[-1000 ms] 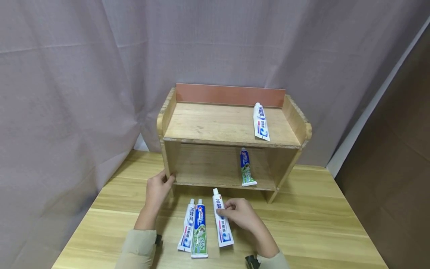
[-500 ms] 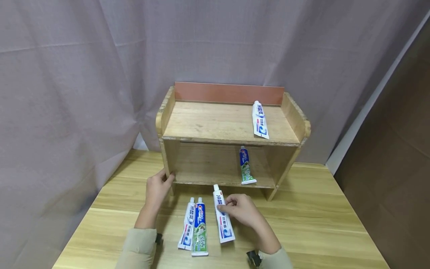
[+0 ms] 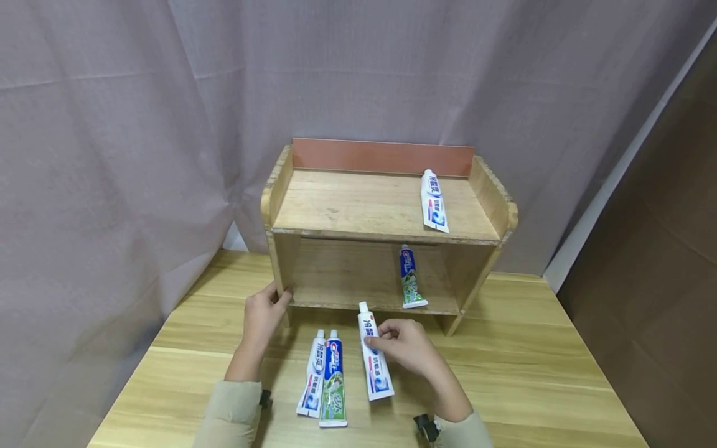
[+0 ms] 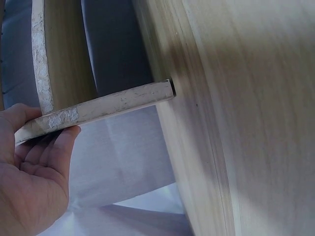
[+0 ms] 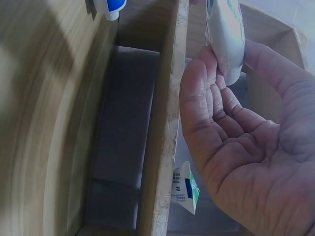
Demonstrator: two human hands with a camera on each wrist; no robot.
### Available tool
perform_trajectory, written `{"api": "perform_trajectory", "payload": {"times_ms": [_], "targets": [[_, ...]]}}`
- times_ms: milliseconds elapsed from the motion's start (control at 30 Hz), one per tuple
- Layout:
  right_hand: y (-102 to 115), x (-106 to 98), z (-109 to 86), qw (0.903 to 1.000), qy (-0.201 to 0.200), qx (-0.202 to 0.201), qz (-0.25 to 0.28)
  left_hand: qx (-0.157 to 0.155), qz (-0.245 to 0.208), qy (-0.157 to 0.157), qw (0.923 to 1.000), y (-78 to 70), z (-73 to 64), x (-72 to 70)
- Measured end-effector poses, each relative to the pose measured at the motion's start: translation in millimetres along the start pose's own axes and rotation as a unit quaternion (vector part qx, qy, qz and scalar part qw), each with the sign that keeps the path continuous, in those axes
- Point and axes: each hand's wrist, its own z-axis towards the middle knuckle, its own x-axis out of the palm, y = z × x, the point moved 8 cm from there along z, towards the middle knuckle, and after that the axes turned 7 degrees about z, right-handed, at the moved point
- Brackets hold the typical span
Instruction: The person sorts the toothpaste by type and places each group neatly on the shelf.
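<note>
My right hand (image 3: 407, 345) pinches a white toothpaste tube (image 3: 376, 367) between thumb and fingers, its cap toward the shelf and its flat end toward me. In the right wrist view the white tube (image 5: 226, 39) shows between thumb and fingertips, near the shelf board's edge (image 5: 167, 128). My left hand (image 3: 263, 316) grips the lower left side panel of the wooden shelf (image 3: 358, 233); in the left wrist view, thumb and fingers (image 4: 61, 152) lie on either side of that panel (image 4: 113, 101). A white tube (image 3: 312, 379) and a blue-green toothpaste tube (image 3: 333, 386) lie together between my hands.
On the top shelf, toward the right, lies a white toothpaste tube (image 3: 434, 202). A blue-green tube (image 3: 411, 280) rests on the lower shelf, right of its middle. Behind the wooden table (image 3: 532, 373) hangs a grey curtain (image 3: 358, 74); a brown panel (image 3: 655, 205) stands at the right.
My right hand has moved the white tube a little forward and to the right, bringing its cap up to the lower shelf's front edge. My left hand stays on the side panel.
</note>
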Motion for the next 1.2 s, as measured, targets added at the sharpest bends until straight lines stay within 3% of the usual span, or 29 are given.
{"api": "perform_trajectory", "payload": {"times_ms": [367,567,1200], "targets": [[-2.3,0.7,-4.5,0.9991,0.005,0.017,0.038,-0.005,-0.005,0.009,0.9999,3.2,-6.0,4.2],[1.1,-1.0,-3.9,0.9998,-0.004,0.000,0.019,-0.012,-0.002,0.013,0.9998,5.2,-5.9,5.1],[20.1,-9.4,1.8,0.9990,-0.017,-0.041,-0.007,0.013,-0.010,0.002,0.9999,0.9,2.4,1.0]]}}
